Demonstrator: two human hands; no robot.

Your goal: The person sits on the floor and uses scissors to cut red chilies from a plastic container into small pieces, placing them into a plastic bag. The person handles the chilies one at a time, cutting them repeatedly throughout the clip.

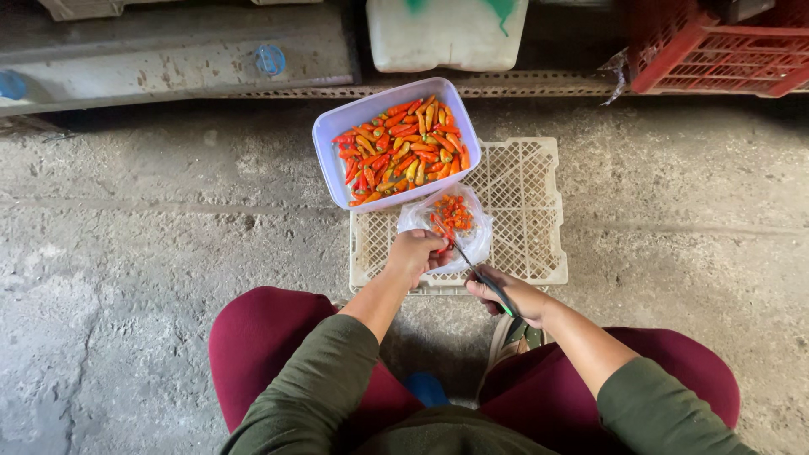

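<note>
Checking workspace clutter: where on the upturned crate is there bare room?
The crate's right half is free, beside the chilli tub and bag. The left front is crowded by the left hand, right hand and scissors.

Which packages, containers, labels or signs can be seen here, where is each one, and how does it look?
Pale lilac rectangular plastic tub: on the crate's far left corner, full of red and orange chillies.
Clear plastic bag: on the cream lattice plastic crate, beside the left hand, holding cut chilli pieces.
White plastic jerrycan: top centre, green paint smears.
Red plastic crate: top right, open lattice.
No readable labels, signs or screens.
</note>
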